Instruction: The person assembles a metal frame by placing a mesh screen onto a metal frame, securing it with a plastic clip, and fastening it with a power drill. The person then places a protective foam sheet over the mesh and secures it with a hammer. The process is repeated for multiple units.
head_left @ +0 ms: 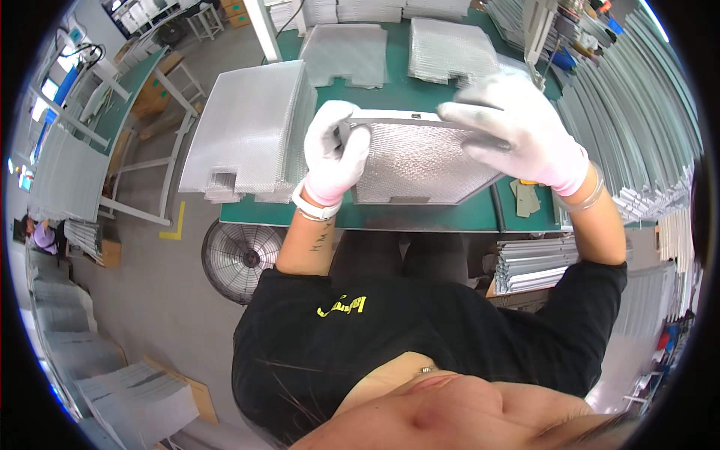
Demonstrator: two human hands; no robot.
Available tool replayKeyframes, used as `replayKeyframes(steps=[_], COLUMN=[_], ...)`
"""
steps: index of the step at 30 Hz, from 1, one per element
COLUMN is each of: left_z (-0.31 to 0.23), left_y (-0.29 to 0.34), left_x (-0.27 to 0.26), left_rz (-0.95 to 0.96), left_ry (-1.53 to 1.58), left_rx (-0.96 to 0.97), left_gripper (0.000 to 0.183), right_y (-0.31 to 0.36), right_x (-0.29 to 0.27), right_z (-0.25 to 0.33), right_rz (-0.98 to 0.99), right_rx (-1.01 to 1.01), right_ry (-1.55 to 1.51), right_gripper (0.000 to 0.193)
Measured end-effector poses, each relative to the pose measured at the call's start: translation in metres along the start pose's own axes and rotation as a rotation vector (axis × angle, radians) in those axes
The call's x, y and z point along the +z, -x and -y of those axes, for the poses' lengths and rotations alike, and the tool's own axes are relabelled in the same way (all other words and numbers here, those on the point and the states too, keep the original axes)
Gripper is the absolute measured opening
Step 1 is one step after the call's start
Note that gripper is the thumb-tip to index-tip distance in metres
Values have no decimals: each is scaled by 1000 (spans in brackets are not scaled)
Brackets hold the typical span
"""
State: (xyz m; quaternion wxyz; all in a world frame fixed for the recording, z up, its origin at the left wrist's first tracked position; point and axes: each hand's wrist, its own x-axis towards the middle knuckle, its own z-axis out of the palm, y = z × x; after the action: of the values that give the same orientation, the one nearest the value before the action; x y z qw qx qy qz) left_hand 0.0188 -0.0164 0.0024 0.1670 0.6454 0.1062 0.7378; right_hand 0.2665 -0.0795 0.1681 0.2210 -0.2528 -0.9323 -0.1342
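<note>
A metal-framed mesh filter panel (412,161) stands tilted over the green table in front of me, its silvery mesh facing me. My left hand (334,150), in a white glove, is closed around the panel's upper left corner, thumb on the near side. At the upper right, my gloved right hand (517,124) has its fingers over the top bar and its thumb below, with the frame between them. This hand hides that corner. A small dark slot shows in the top bar.
Stacked mesh sheets (247,124) lie left on the green table (360,217), with more mesh stacks (345,54) (450,49) behind. Long metal strips (630,112) fill the right. Frame bars (536,262) lie below the table's edge; a floor fan (250,259) stands left.
</note>
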Motion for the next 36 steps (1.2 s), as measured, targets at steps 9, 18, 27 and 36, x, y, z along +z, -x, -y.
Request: replayKeyframes(steps=[9, 18, 27, 36], left_z=[7, -45, -23, -10], left_y=[-14, -123, -43, -23], left_x=[-5, 107, 158, 150], left_rz=[67, 905, 1301, 1048], left_ry=[-226, -240, -528, -590], left_rx=[-2, 568, 483, 395], left_gripper=[40, 37, 25, 17], right_y=[218, 312, 252, 189], right_x=[141, 225, 164, 179], right_z=[10, 19, 104, 129], right_rz=[-302, -91, -997, -1728], right_rx=[960, 1263, 1351, 1050], right_ry=[127, 128, -993, -1094], right_gripper=[44, 40, 27, 26])
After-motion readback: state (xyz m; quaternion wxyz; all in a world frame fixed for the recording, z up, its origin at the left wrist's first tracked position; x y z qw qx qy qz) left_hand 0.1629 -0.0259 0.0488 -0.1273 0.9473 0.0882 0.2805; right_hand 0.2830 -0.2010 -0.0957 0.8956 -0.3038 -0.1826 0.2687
